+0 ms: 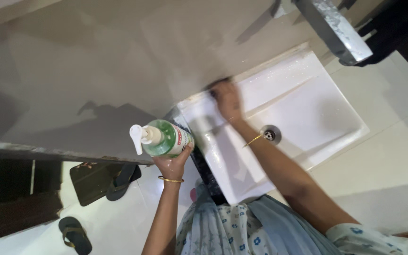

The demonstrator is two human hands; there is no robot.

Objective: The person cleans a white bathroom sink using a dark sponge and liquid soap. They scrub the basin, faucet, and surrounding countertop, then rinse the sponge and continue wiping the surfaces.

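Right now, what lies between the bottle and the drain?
In the head view, the right forearm and wet white sink rim lie between the bottle and the drain.

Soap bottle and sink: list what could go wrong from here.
1. The left hand looks wet and holds the green soap bottle tilted sideways, away from the sink; it might slip and fall to the floor.
2. The right hand is blurred at the sink's back edge and could knock the wall.

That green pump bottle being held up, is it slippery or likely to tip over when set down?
The pump bottle looks like smooth rigid plastic, and the left hand gripping it seems wet, so it is probably slippery. It looks rather full, so likely fairly heavy. Its tall shape and pump head might make it tip on a wet sink edge.
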